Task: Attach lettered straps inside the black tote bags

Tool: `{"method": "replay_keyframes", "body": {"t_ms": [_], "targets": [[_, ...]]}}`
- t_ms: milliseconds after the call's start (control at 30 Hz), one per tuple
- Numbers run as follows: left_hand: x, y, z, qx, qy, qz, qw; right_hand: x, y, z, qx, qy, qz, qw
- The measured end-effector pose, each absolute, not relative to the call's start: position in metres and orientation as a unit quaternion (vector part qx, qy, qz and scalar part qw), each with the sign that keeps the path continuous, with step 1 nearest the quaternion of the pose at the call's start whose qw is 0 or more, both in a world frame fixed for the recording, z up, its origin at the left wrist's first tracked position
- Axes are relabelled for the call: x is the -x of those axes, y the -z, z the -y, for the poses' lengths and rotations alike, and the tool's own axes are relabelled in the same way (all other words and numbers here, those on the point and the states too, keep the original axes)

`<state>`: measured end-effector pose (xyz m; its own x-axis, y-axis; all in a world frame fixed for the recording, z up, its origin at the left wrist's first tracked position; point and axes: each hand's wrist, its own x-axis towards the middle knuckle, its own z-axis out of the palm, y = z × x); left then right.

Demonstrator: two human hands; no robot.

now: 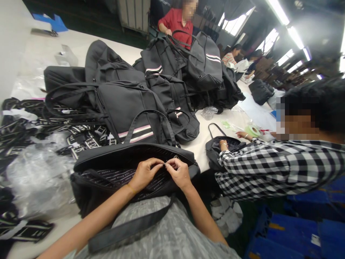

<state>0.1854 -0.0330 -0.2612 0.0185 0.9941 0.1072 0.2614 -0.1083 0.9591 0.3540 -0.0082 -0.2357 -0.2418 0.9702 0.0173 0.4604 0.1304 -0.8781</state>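
Note:
An open black bag (113, 162) with striped lining rests against my lap at the table's near edge. My left hand (145, 173) and my right hand (178, 172) meet over its opening. Both pinch a small metal piece, probably a zipper pull (164, 164), between thumb and fingers. A dark strap (129, 226) from the bag runs across my grey shirt.
Several black bags with pink stripes (140, 108) are piled on the white table (196, 144). Printed straps (24, 126) and clear plastic wrap (37, 172) lie at the left. A person in a checked shirt (269, 169) works at the right, one in red (178, 21) at the far side.

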Motion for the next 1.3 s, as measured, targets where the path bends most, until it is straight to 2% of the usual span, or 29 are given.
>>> {"method": "replay_keyframes", "body": {"t_ms": [333,633,933,1300], "targets": [[-0.187,0.259,0.030,-0.557,-0.460,-0.515,0.461,-0.352,0.247,0.007,0.519,-0.512,0.599,0.329],[-0.187,0.261,0.028,-0.524,-0.468,-0.538,0.466,-0.349,0.245,0.006,0.520,-0.559,0.546,0.347],[-0.190,0.264,0.031,-0.551,-0.470,-0.533,0.438,-0.346,0.248,0.010,0.531,-0.496,0.584,0.363],[-0.190,0.263,0.030,-0.534,-0.469,-0.537,0.454,-0.343,0.248,0.014,0.539,-0.436,0.623,0.363]]}}
